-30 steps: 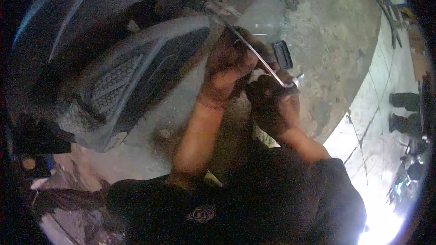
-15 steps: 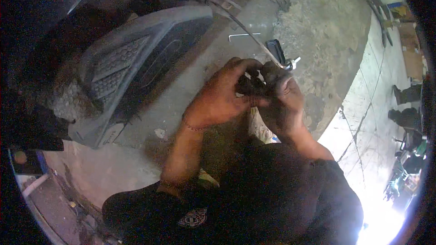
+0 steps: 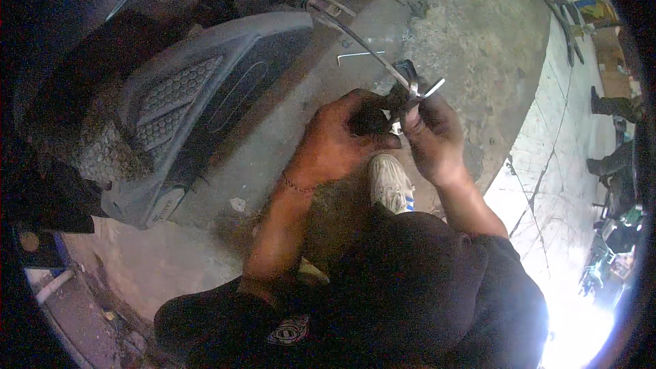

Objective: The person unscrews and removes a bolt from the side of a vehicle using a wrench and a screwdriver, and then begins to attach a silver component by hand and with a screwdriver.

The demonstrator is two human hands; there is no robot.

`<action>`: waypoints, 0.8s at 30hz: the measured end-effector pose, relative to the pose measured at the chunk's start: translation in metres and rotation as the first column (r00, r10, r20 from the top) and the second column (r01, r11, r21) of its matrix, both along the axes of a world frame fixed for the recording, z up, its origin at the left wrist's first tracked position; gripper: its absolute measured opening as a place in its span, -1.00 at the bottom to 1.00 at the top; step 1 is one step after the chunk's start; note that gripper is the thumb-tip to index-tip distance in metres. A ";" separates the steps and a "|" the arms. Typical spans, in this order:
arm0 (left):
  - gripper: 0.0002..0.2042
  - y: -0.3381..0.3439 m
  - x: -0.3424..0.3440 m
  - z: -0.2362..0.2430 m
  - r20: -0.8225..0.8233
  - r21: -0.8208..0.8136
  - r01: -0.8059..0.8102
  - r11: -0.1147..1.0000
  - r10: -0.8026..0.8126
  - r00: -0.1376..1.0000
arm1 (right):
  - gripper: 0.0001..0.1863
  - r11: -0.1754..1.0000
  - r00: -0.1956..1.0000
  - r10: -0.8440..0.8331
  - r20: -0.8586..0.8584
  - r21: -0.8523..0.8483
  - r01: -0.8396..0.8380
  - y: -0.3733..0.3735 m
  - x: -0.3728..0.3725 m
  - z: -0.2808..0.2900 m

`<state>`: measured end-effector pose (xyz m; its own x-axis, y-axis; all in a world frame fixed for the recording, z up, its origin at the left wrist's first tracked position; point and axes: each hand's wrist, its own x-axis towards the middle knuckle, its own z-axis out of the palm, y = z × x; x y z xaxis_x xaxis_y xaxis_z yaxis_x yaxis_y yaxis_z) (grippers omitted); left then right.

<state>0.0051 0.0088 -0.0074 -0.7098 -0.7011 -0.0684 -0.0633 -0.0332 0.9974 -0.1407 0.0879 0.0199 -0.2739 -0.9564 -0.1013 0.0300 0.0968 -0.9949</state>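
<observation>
A long metal rod [image 3: 372, 52] runs down from the vehicle's frame to a shiny fitting [image 3: 429, 89] above my hands. My right hand [image 3: 437, 138] is closed on the rod's lower end, thumb uppermost. My left hand [image 3: 335, 138] curls round a dark part [image 3: 369, 119] just left of it; what that part is, I cannot make out. Beyond my hands, a black oblong object [image 3: 404, 68] rests on the floor, partly hidden, near a thin L-shaped metal key [image 3: 361, 54]. My light sneaker [image 3: 389, 184] shows below my hands.
A grey vehicle body with a textured footboard [image 3: 171, 102] fills the left. Worn concrete [image 3: 492, 41] lies at the right, bordered by pale cracked tiles [image 3: 547, 171]. Dark leg-like shapes [image 3: 611, 102], cardboard [image 3: 608, 68] and cluttered gear [image 3: 618, 232] line the far right rim.
The rod's lower end and fitting have shifted up and left, and the fitting is now angled differently. My left hand has moved lower than a second ago. More of my shoe shows.
</observation>
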 end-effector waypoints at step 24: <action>-0.90 0.033 -0.062 -0.023 -0.288 0.060 -0.070 0.996 0.085 0.954 | -0.76 0.863 0.439 -0.166 -0.883 -0.345 -0.368 -0.019 -0.048 0.060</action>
<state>-0.0568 0.0420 -0.0306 -0.6477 -0.7557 0.0970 0.2333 -0.0755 0.9695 -0.1888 0.0685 0.0801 0.1488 -0.8285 0.5398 -0.8376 -0.3958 -0.3766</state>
